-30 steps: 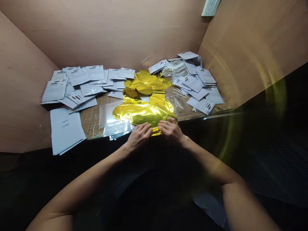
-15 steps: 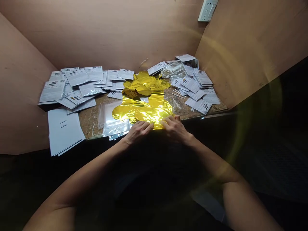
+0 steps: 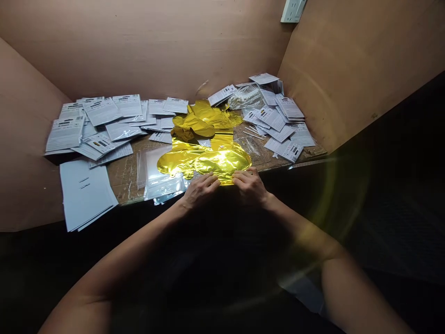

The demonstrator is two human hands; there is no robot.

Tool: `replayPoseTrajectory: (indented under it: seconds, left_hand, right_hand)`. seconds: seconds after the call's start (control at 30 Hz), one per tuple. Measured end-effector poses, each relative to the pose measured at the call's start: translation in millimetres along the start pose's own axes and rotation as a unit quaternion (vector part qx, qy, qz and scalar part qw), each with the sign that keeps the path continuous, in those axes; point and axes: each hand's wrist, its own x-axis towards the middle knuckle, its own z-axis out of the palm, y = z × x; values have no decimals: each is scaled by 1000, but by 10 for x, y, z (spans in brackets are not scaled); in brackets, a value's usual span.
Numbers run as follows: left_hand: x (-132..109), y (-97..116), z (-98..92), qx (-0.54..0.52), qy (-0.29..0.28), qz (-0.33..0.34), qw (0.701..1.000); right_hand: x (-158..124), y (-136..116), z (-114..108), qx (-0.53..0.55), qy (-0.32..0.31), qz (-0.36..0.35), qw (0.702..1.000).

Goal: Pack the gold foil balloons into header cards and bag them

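Note:
A shiny gold foil balloon (image 3: 205,160) lies flat at the near edge of the wooden table (image 3: 127,174). My left hand (image 3: 200,190) and my right hand (image 3: 249,185) rest side by side on its near edge, fingers curled and pressing down on the foil fold. More crumpled gold foil balloons (image 3: 203,120) are heaped just behind it. A pile of clear plastic sleeves (image 3: 158,178) lies left of the balloon, partly under it.
Printed white cards (image 3: 100,123) are scattered over the left back of the table and more white cards (image 3: 281,120) at the right back. A stack of blank white sheets (image 3: 85,192) overhangs the left front edge. Brown board walls enclose the table; a socket strip (image 3: 292,9) hangs top right.
The near edge of the gold balloon has been folded further in, so the foil looks shorter. Both hands moved slightly away from me along with it and stay pressed on the fold.

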Motion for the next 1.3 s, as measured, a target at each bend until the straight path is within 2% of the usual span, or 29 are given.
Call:
replayPoseTrajectory:
  seconds: [0.1, 0.2, 0.27, 0.33, 0.43, 0.5, 0.57, 0.63, 0.7, 0.73, 0.8, 0.83, 0.87, 0.9, 0.93, 1.0, 1.03, 1.07, 1.1, 1.17, 1.2, 1.23, 1.3]
  left_hand:
    - [238, -45, -79, -3, -67, -126, 990]
    - [614, -91, -169, 33, -122, -276, 953]
    - [770, -99, -211, 58, -122, -299, 945]
    - [763, -80, -223, 64, -91, -240, 964]
    - [499, -20, -178, 23, -70, -76, 994]
    - [287, 15, -132, -4, -78, -12, 997]
    - [152, 14, -100, -29, -69, 9, 997]
    - [139, -50, -102, -74, -56, 8, 996]
    - [247, -186, -143, -138, -71, -20, 988]
    - [336, -274, -178, -174, -93, -53, 979]
    - [536, -448, -270, -237, -148, -152, 948]
    - [625, -512, -321, -253, -155, -211, 931]
    - [690, -545, -370, -256, -132, -269, 919]
    - [720, -538, -410, -253, -76, -317, 911]
    - [710, -486, -437, -249, 5, -351, 903]
    - [574, -254, -429, -281, 168, -385, 863]
    - [464, -90, -392, -330, 212, -398, 829]
    - [343, 87, -335, -411, 211, -410, 787]
    - [223, 264, -264, -505, 189, -421, 730]
    - [21, 565, -118, -636, 162, -429, 621]
    - [-53, 671, -61, -669, 166, -430, 583]
    - [-112, 743, -25, -682, 178, -433, 562]
    - [-197, 798, -20, -681, 184, -432, 562]
  right_hand:
    - [190, 102, -22, 59, -32, 143, 987]
    - [539, 172, -118, 62, -82, 290, 952]
    - [727, 192, -185, 46, -107, 336, 935]
    - [787, 181, -244, 42, -117, 347, 930]
    - [630, 96, -329, 63, -138, 311, 938]
    - [455, 18, -400, 32, -135, 272, 952]
    - [335, -34, -481, -28, -102, 207, 973]
    - [343, -21, -542, -44, -85, 96, 991]
    - [503, 79, -553, 13, -134, -9, 991]
    - [633, 160, -538, 56, -174, -30, 983]
    - [953, 370, -488, 144, -249, 5, 958]
    - [1118, 485, -463, 183, -280, 48, 941]
    - [1267, 594, -444, 213, -300, 97, 925]
    - [1387, 687, -432, 238, -313, 144, 908]
    - [1466, 754, -426, 257, -318, 183, 894]
    - [1473, 774, -413, 284, -292, 240, 881]
    - [1397, 716, -393, 303, -266, 258, 878]
    - [1273, 614, -359, 329, -234, 275, 873]
    - [1106, 472, -310, 361, -198, 293, 863]
    - [699, 115, -185, 447, -132, 326, 822]
    - [488, -72, -123, 491, -103, 336, 797]
    - [294, -246, -70, 517, -86, 340, 781]
    - [10, -515, -6, 529, -19, 367, 765]
